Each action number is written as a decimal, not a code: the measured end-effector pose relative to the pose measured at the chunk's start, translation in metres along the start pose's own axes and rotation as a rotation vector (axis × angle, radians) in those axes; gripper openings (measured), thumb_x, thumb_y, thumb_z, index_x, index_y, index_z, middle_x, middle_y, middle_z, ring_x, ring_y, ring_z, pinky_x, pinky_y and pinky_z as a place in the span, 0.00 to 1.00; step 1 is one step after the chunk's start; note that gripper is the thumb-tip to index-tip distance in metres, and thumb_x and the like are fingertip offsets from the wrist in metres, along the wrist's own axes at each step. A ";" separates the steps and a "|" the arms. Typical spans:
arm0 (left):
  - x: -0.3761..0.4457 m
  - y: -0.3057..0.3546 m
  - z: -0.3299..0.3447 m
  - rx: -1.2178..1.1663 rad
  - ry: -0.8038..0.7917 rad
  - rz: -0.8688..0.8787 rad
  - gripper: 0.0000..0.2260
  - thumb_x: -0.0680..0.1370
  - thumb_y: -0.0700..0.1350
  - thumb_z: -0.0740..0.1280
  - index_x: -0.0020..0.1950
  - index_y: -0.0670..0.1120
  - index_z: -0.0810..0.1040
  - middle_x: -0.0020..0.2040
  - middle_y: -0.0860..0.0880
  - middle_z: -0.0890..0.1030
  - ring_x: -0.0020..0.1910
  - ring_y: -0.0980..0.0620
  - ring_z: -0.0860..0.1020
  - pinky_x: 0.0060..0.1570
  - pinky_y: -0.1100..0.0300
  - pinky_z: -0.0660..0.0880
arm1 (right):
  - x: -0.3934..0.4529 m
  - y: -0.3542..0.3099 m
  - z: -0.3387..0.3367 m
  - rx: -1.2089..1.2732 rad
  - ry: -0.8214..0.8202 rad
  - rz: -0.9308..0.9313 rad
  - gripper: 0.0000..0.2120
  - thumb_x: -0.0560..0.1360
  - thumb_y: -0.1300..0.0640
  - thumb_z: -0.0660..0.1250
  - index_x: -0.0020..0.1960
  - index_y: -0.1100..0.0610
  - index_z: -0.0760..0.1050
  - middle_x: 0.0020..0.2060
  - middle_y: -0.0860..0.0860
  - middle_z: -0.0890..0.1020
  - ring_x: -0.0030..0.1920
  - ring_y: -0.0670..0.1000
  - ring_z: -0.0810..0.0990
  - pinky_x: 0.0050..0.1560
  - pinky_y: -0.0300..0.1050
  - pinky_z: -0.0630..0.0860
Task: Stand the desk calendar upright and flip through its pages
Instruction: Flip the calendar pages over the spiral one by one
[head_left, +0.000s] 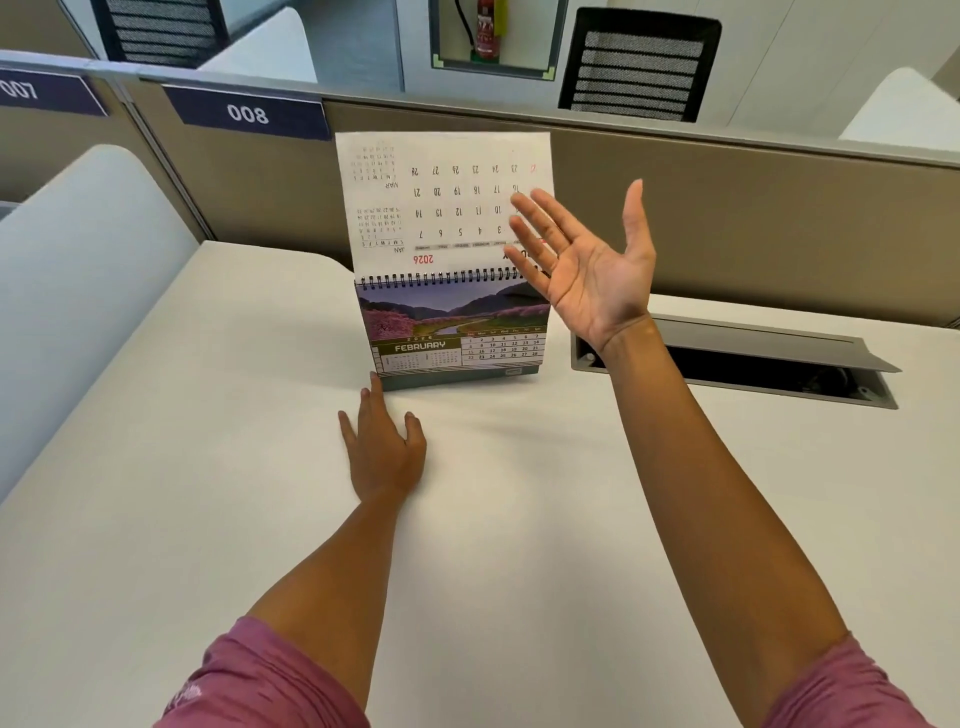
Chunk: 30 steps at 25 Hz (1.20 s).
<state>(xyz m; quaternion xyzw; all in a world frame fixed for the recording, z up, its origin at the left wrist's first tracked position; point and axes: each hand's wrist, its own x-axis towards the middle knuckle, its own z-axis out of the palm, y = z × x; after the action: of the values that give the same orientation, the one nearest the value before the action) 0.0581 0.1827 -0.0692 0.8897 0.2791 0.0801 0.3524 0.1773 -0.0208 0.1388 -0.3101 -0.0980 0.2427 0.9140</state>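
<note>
The desk calendar (452, 332) stands upright on the white desk (208, 467), showing a February page with a landscape photo below its black spiral binding. One page (441, 197) is raised straight up above the spiral, its printed dates upside down. My right hand (587, 260) is open, palm facing me, fingers spread, with the fingertips overlapping the raised page's right edge. My left hand (382, 441) lies flat on the desk, fingers apart, one fingertip touching the calendar's lower left corner.
A grey cable hatch (737, 358) is set into the desk to the right of the calendar, its lid open. A tan partition (727, 208) runs behind, with a label reading 008 (249, 111). A white curved divider (78, 286) stands at left. Black chairs stand beyond the partition.
</note>
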 end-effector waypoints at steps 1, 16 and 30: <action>-0.001 0.001 -0.001 -0.007 0.004 0.008 0.30 0.81 0.51 0.59 0.80 0.53 0.51 0.80 0.49 0.59 0.80 0.44 0.49 0.75 0.53 0.41 | -0.001 0.002 -0.002 -0.012 0.028 -0.011 0.40 0.76 0.32 0.50 0.74 0.61 0.64 0.71 0.58 0.71 0.61 0.55 0.78 0.59 0.53 0.78; -0.007 0.013 -0.009 -0.018 0.013 0.021 0.29 0.81 0.48 0.60 0.80 0.50 0.53 0.79 0.48 0.60 0.80 0.46 0.50 0.79 0.46 0.45 | -0.029 0.093 -0.101 -0.823 0.815 -0.080 0.17 0.80 0.60 0.63 0.68 0.55 0.69 0.65 0.52 0.76 0.64 0.53 0.75 0.59 0.44 0.73; -0.008 0.014 -0.010 -0.003 0.016 0.035 0.29 0.81 0.48 0.59 0.80 0.49 0.52 0.79 0.47 0.60 0.80 0.46 0.52 0.79 0.48 0.43 | -0.043 0.120 -0.095 -1.213 0.695 -0.079 0.22 0.80 0.57 0.63 0.74 0.56 0.65 0.72 0.54 0.70 0.71 0.53 0.68 0.68 0.48 0.69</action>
<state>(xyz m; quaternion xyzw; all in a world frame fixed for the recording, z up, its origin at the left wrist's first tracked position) 0.0537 0.1757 -0.0523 0.8932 0.2663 0.0938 0.3499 0.1254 -0.0095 -0.0113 -0.8214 0.0703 -0.0016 0.5659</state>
